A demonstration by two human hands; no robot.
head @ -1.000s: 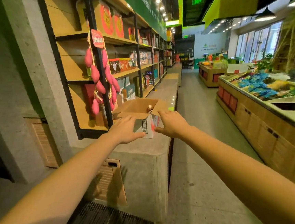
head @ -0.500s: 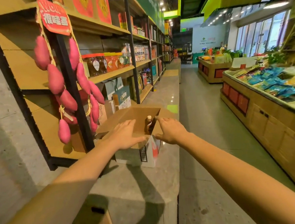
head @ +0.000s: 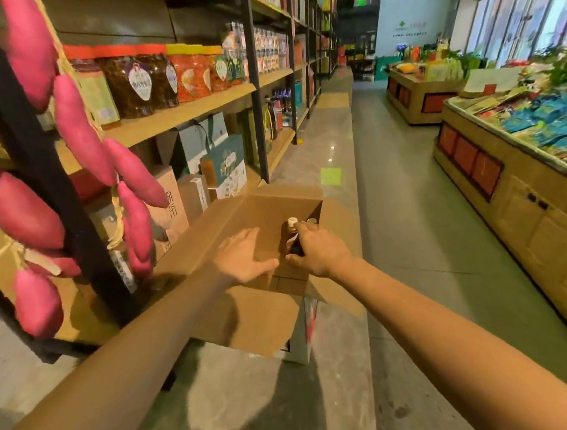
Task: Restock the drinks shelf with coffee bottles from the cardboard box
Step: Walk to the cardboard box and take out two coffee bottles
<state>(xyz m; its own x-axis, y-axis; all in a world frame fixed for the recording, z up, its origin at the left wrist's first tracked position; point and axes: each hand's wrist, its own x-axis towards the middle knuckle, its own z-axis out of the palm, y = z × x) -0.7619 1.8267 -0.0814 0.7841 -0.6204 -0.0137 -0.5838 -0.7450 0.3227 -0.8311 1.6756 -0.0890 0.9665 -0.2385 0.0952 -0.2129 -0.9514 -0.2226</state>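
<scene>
Right hand (head: 319,251): fingers and thumb curled round the body of a coffee bottle (head: 291,236), inside the box.
Coffee bottle: dark, pale cap, a light band across the label; the print is too small to read. It stands near the right wall of the box.
Second bottle (head: 311,221): only its top shows, just behind the right hand.
Left hand (head: 241,256): held flat over the box with fingers straight, holding nothing, just beside the bottle.
Cardboard box (head: 250,320): flaps spread open, on a grey stone ledge (head: 244,407); its white side shows red and black print, unreadable.
Shelf (head: 177,116): wooden boards on black posts, to the left of the box.
Jars (head: 137,83): on the upper board, red and yellow lids, oval white labels with writing too blurred to read.
Gift boxes (head: 224,161): teal and white, on the lower board behind the carton.
Beige carton (head: 168,207): large characters on its face, not legible.
Pink sweet potatoes (head: 75,126): strung on cord, hanging against the black post.
Far wall (head: 402,26): a small green logo above a line of tiny text.
</scene>
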